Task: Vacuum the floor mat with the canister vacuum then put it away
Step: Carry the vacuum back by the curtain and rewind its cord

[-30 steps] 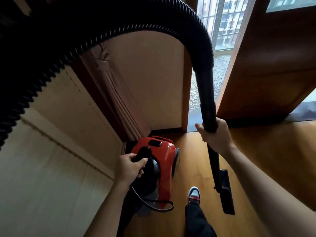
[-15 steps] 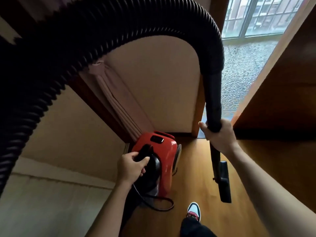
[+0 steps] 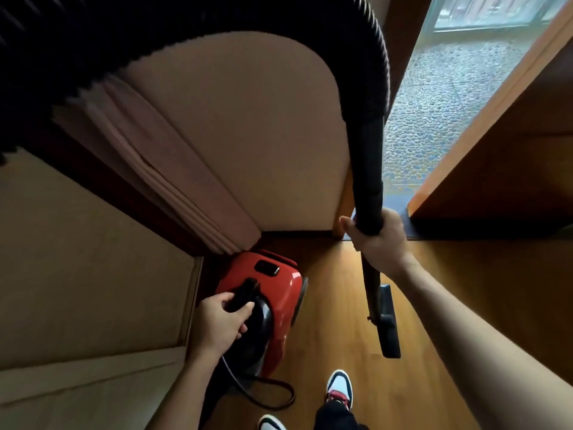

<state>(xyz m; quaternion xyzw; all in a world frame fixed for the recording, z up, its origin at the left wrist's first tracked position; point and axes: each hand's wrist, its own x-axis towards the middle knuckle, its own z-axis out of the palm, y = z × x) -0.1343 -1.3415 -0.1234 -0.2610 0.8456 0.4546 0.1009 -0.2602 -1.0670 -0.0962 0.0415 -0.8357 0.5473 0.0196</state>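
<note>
The black handle [image 3: 245, 294] of the red canister [image 3: 280, 293] is grasped by the left grip [image 3: 221, 321], with the fingers curled round it from above. The wand [image 3: 369, 181] is clenched by the right grip [image 3: 376, 240] just below the point where the ribbed hose [image 3: 186, 23] is joined to it.

The canister is held upright in the corner, just beside the folded curtain [image 3: 173, 169] and near the beige wall [image 3: 248, 119]. Whether its base touches the wooden floor [image 3: 338, 311] cannot be told, since the underside is hidden. Its body is closed, so nothing inside it can be seen. A black cord [image 3: 269, 395] is looped below it.

Below the right grip the wand is extended down to a flat nozzle [image 3: 389, 324], which is seen near the floor, right of the canister and apart from it. The hose is arched up from the wand, across the top of the view and off to the left.

A shoe [image 3: 339, 387] is seen at the bottom edge, and a pebbled surface [image 3: 434, 103] beyond the opening at upper right.
</note>
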